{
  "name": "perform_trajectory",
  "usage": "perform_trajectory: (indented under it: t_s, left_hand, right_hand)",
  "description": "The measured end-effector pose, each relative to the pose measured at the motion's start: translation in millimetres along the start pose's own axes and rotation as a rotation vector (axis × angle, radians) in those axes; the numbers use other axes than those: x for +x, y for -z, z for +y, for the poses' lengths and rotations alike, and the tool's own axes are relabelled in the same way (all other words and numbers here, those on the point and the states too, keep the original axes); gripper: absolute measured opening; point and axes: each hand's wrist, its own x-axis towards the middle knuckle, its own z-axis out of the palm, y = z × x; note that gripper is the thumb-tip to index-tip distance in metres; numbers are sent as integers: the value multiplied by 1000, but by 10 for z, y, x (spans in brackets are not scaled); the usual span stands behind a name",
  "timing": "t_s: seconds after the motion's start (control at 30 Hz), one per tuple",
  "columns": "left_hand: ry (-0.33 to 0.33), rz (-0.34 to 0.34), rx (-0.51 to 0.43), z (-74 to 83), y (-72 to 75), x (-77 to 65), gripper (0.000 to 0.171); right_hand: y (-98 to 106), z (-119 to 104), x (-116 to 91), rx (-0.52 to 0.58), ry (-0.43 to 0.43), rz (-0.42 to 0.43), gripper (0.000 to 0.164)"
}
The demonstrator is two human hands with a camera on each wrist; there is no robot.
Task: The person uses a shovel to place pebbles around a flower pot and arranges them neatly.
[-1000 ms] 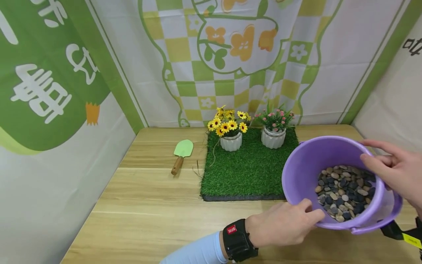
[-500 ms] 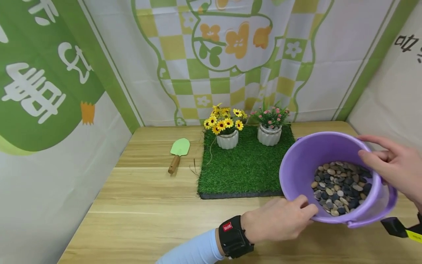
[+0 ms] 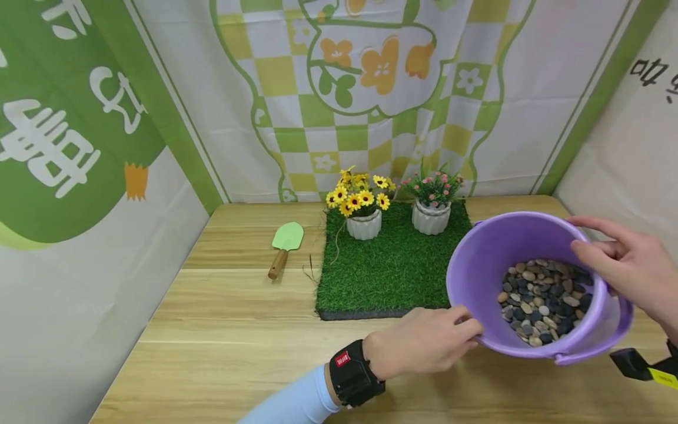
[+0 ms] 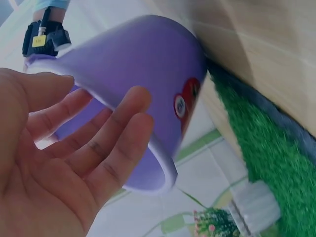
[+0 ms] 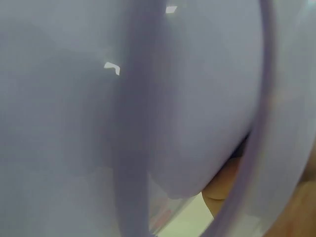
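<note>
A purple bucket [image 3: 484,265] leans at the right of the table, its mouth facing me. Grey, tan and black pebbles [image 3: 545,303] lie inside it. My right hand [image 3: 632,268] grips the bucket's right rim, and the bucket's handle [image 3: 595,353] hangs below on that side. At the front left of the rim is my left hand [image 3: 418,341]. In the left wrist view, that hand's fingers [image 4: 131,143] are loosely bent beside the rim, with a gap between thumb and fingers. The bucket wall fills most of the right wrist view and hides much of the right hand.
A green artificial grass mat [image 3: 381,280] lies left of the bucket. On it stand a white pot of yellow flowers [image 3: 364,225] and a white pot of pink flowers [image 3: 431,217]. Farther left is a green trowel [image 3: 286,241]. Printed cloth [image 3: 339,138] hangs behind the table.
My left hand has slid leftward along the front rim and loosened its hold. The bucket shifts slightly left in view, while my right hand keeps its grip. The pebbles stay inside.
</note>
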Motion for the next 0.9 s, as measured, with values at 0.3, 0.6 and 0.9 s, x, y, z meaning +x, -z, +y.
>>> perform_trajectory:
  t_s: [0.3, 0.6, 0.9]
  left_hand:
    - [24, -10, -6, -189, 22, -81, 15]
    - [112, -16, -42, -532, -51, -356, 16]
    - [317, -33, -58, -945, -120, -807, 15]
  right_hand:
    - [18, 27, 15, 0, 21, 11, 46]
    - [39, 38, 3, -5, 36, 1, 46]
    - [7, -17, 47, -49, 66, -55, 44]
